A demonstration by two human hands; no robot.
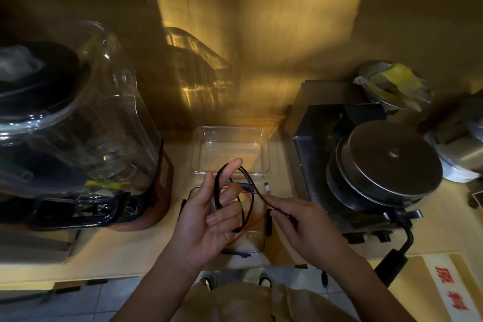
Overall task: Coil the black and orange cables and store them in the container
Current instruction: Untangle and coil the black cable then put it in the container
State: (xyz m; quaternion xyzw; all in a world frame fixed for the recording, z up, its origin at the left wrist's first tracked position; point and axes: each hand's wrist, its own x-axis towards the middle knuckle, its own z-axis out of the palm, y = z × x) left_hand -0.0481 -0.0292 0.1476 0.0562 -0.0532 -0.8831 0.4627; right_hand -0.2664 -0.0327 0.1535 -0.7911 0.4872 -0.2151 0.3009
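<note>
The likeliest slip, as I judge it, is the loops of the black cable (245, 178) sliding off the left hand (209, 219), since its fingers stand fairly straight and spread rather than closed round the turns; a tug from the right hand (300, 219) could pull them over the raised index finger; the orange cable (248, 219), which hangs tangled through the same loops, may snag and get wound in with the black one; the white plug (267, 188) at a free end could catch on the rim of the lidded box (261, 248) beneath; the left hand is held palm up above that box, fingers apart, the black cable draped round them; the right hand pinches the black cable between thumb and fingertips, just beside the left; the clear container (230, 149) sits open and holds no cable yet, just beyond both hands, between the blender (78, 123) and the steel machine (371, 165)
</note>
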